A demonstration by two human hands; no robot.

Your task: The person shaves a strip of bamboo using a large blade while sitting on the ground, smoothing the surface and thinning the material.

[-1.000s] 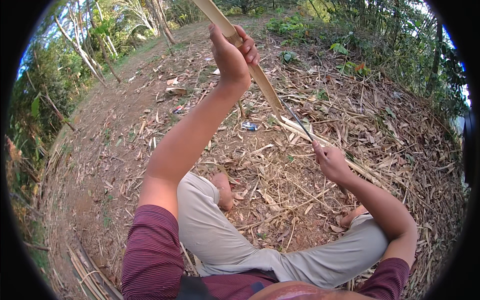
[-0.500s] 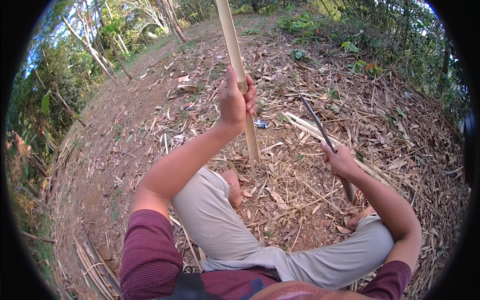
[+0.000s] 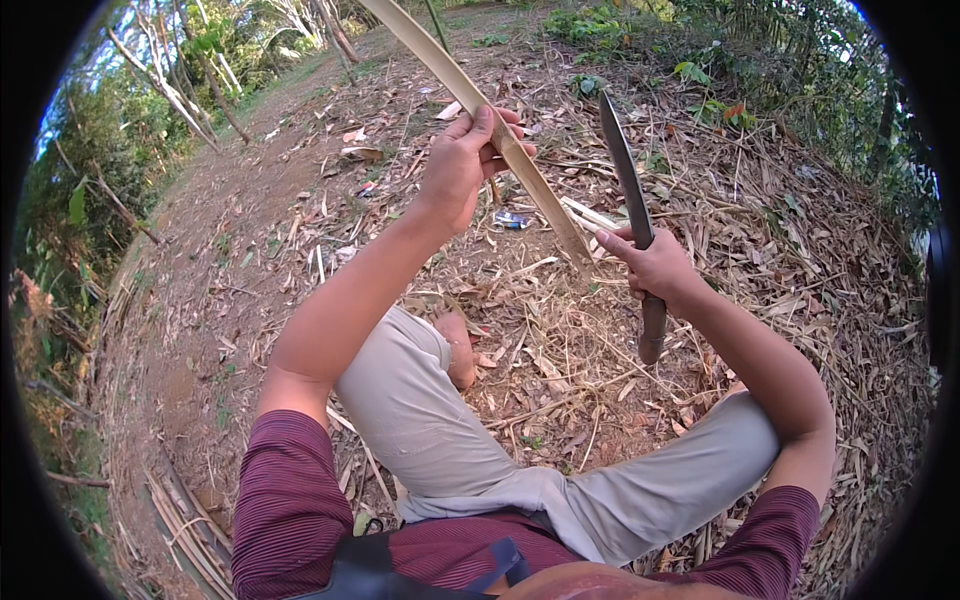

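Note:
A long pale bamboo strip (image 3: 543,193) slants from the upper left down toward the right. My left hand (image 3: 463,165) is closed around it near its joint, thumb along its face. A thin green edge or piece (image 3: 436,22) shows beside its upper part; whether it belongs to the strip I cannot tell. My right hand (image 3: 662,270) grips a machete (image 3: 627,165) by its dark wooden handle, the blade pointing up and away. The right thumb points toward the strip's lower end; whether they touch I cannot tell.
Split bamboo lengths (image 3: 590,213) lie on the leaf-littered ground behind the right hand. A tied bundle of strips (image 3: 188,535) rests at lower left. A blue-and-white wrapper (image 3: 512,219) lies ahead. My bent legs (image 3: 415,400) frame the ground in front, with trees beyond.
The bamboo strip has tipped from nearly upright to a slant, its lower end swinging right and off the ground. The right hand has risen and moved left with the machete.

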